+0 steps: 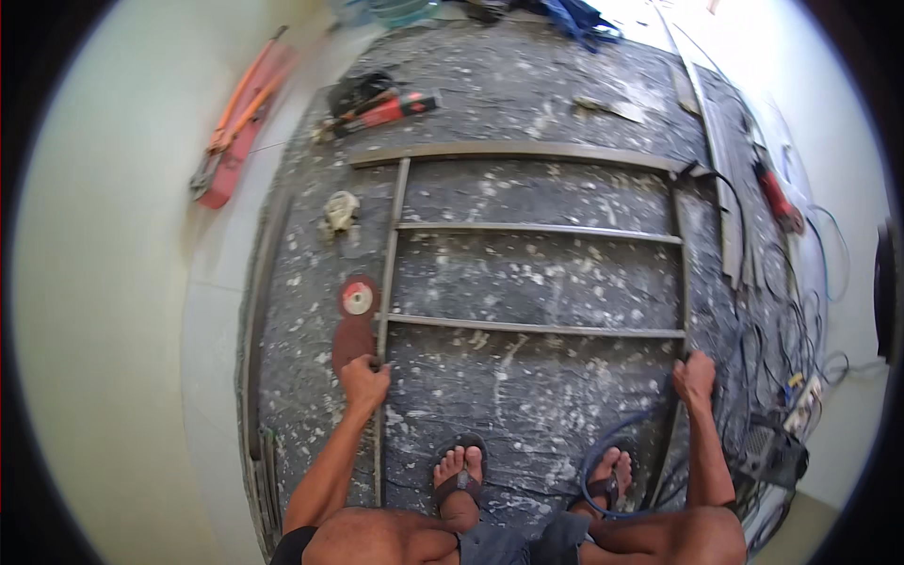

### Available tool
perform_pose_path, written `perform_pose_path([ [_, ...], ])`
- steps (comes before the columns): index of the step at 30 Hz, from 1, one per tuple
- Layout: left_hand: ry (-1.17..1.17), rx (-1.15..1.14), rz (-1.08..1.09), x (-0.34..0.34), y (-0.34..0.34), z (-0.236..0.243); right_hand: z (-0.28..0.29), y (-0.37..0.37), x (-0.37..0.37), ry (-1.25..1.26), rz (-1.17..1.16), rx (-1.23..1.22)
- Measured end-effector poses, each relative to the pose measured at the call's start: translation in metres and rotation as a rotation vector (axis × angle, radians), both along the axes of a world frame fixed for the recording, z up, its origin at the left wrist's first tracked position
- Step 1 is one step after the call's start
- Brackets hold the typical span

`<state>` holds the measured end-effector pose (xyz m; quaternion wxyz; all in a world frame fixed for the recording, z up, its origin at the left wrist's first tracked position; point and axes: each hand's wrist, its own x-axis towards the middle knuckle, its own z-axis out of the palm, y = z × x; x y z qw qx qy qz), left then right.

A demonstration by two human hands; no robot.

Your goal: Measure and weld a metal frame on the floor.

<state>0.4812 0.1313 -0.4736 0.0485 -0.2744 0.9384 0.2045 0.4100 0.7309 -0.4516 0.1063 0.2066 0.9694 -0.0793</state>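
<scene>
A rectangular metal frame (537,325) with crossbars lies on the speckled grey floor covering. My left hand (365,384) is closed on its left rail (398,198), below the lower crossbar. My right hand (694,379) is closed on the right rail (686,282) at a similar height. Just left of the frame, beside my left hand, lie a red cutting disc (358,284) and a brown disc (350,339). A pale crumpled object (342,210) lies further up. My sandalled feet stand between the rails.
A red power tool (384,112) lies beyond the frame; orange-handled cutters on a red case (226,179) by the left wall. At right are an angle grinder (777,193), long metal strips (730,245), tangled cables and a machine (772,452). Blue items (579,24) lie at the back.
</scene>
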Motion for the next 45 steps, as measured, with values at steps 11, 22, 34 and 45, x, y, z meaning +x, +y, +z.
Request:
perform_pose_path([
  [11,-0.362,-0.374,-0.282,-0.036,0.007,0.036,-0.002,0.002,0.000,-0.022,0.078,-0.085],
  [22,0.197,0.137,-0.910,-0.107,0.095,-0.010,-0.023,-0.037,-0.020,0.397,0.584,-0.127],
  [34,0.282,0.055,-0.944,-0.100,0.104,-0.020,-0.036,-0.049,-0.011,0.599,0.412,-0.084],
  [45,0.238,0.008,-0.936,-0.101,0.109,-0.009,-0.039,-0.045,-0.015,0.474,0.334,-0.294],
])
